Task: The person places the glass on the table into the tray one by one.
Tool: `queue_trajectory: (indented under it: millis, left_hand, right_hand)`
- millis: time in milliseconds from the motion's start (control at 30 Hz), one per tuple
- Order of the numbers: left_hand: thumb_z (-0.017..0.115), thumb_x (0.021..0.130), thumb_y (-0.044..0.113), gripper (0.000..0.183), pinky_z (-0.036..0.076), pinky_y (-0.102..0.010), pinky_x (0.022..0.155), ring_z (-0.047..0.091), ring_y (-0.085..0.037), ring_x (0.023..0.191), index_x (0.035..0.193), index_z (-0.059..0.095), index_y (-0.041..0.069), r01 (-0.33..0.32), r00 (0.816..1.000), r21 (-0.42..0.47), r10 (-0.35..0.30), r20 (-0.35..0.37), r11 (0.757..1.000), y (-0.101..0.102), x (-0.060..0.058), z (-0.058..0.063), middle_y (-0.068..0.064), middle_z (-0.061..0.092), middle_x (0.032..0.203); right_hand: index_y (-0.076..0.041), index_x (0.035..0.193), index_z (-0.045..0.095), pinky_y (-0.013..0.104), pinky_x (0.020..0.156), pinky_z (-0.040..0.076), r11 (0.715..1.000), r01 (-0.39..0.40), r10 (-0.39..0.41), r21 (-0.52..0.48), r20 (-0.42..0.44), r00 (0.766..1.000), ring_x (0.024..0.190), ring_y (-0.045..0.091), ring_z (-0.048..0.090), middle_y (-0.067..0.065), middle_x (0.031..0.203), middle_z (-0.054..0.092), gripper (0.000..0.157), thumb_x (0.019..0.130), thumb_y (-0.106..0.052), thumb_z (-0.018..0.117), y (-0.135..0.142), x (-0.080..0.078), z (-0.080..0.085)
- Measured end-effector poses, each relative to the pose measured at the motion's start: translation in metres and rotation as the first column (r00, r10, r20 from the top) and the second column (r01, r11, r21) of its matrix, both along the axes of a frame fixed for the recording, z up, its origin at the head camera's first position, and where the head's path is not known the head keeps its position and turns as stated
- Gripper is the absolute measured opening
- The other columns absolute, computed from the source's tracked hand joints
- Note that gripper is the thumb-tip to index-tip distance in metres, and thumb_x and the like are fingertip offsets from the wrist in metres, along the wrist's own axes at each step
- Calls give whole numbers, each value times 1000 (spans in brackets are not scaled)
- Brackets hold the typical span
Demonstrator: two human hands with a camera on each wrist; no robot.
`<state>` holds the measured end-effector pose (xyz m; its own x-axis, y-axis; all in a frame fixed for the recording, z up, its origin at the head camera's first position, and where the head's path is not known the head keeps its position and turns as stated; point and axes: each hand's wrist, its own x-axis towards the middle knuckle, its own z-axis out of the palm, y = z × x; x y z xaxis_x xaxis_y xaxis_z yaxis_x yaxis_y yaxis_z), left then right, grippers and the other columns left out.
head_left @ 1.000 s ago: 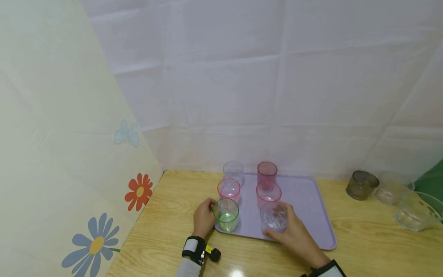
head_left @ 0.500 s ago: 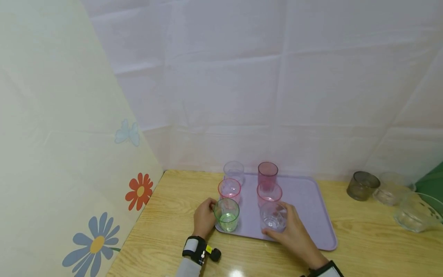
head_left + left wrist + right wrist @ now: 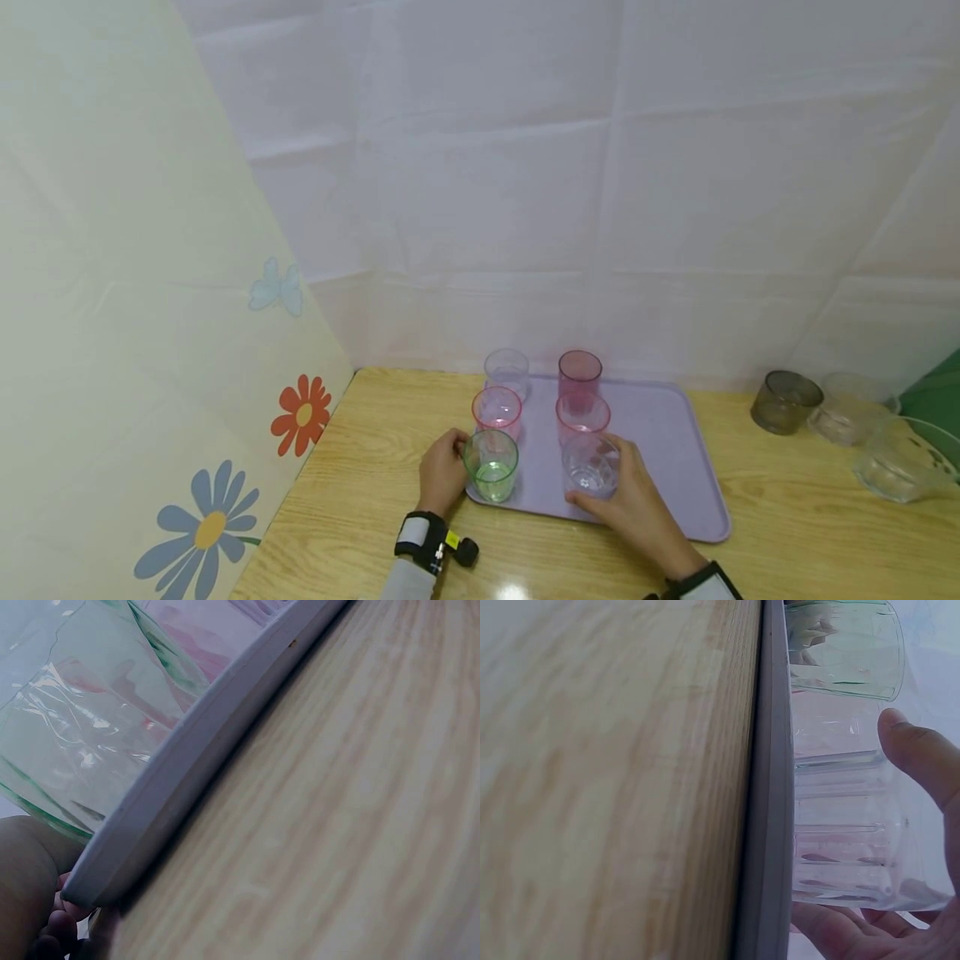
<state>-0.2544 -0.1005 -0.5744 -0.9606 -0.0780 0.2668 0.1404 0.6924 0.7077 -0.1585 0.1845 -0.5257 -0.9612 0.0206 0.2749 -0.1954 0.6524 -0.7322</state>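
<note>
My right hand [image 3: 637,508] holds a clear glass [image 3: 840,825] near the front edge of the lilac tray [image 3: 660,467], thumb on the near side and fingers on the far side. The glass is upright. My left hand [image 3: 442,471] grips the tray's front left corner, its fingers curled at the edge in the left wrist view. Right beside that hand stands a green glass [image 3: 491,471]. Behind the green glass are a pink-rimmed glass [image 3: 497,412] and another clear glass [image 3: 506,371]. A second pink-rimmed glass [image 3: 582,414] and a dark pink glass [image 3: 579,375] stand behind the held one.
At the right on the wooden table [image 3: 795,517] stand a smoky grey glass [image 3: 785,404], a clear glass container [image 3: 843,417] and a clear glass bowl [image 3: 900,467]. A green object [image 3: 937,387] lies at the far right edge. A pale cloth [image 3: 480,208] hangs behind the table.
My right hand has shifted the clear glass slightly back and left, closer to the pink-rimmed glass behind it. My left hand and the other glasses stay where they were.
</note>
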Motion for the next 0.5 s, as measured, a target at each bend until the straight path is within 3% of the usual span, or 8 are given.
queue_trajectory:
  millis: [500]
  left_hand:
    - [71,88,1,11,45,-28,67,55,-11,74,95,72,10,16,1000,20,-16,4,1000,0,0,-1,1,65,82]
  right_hand:
    - [7,147,36,69,105,47,1000,5,-5,-12,-7,1000,127,51,58,32,136,53,106,73,-34,99,-3,-3,0]
